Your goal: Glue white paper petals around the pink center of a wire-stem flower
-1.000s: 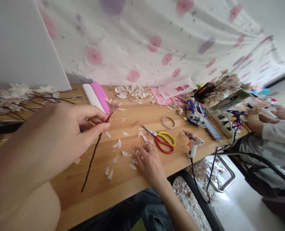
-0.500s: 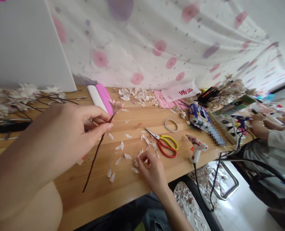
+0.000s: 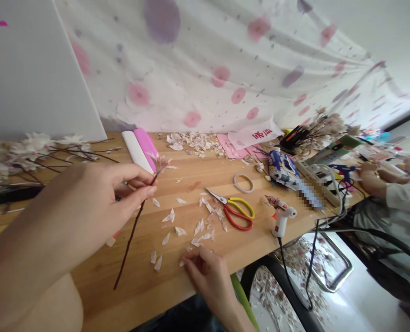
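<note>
In my left hand (image 3: 132,189), thumb and fingers pinch a thin brown flower stem (image 3: 131,237) just under its head. The flower head (image 3: 161,163) has narrow, pale pinkish petals, and the stem slants down toward me over the table. My right hand (image 3: 206,272) is low at the table's front edge, its thumb and forefinger closed on a small whitish petal (image 3: 182,263) whose tip just shows. Loose petals (image 3: 169,216) lie scattered between the hands. Scissors (image 3: 230,210) with one yellow and one red handle lie beyond my right hand.
A glue gun (image 3: 281,219) stands near the right edge, its cord hanging down. A tape ring (image 3: 243,183), a blue packet (image 3: 281,166) and a petal heap (image 3: 194,143) lie farther back. Finished-looking flowers (image 3: 35,147) lie at left. Another person's arm (image 3: 376,177) is at far right.
My right hand has moved down and toward me, from the petals by the scissors to the table's front edge. My left hand still holds the stem. The view has shifted slightly.
</note>
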{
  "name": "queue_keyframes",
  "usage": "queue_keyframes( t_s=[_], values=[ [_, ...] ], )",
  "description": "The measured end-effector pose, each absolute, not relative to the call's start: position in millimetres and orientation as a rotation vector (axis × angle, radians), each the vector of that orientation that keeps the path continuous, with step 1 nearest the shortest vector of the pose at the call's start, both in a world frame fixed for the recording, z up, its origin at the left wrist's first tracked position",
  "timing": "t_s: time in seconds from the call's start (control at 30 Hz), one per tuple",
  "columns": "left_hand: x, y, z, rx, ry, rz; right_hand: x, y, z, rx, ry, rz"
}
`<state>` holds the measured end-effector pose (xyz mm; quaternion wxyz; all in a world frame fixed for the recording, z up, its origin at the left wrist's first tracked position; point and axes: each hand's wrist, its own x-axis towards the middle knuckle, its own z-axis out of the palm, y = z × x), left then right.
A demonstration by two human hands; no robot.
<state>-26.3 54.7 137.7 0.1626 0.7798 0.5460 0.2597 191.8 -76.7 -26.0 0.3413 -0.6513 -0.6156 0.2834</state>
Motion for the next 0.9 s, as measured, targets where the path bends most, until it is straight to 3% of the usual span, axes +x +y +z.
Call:
queue_keyframes(
  t_s=[0.33, 0.9],
  values=[
    [-24, 57, 134, 2.455, 1.601, 0.785, 184, -78, -35, -1.777, -1.615, 0.574],
    [-19, 53, 140, 2.436, 1.596, 0.683, 193, -81, -38, -1.65, -1.443, 0.813]
  ],
)
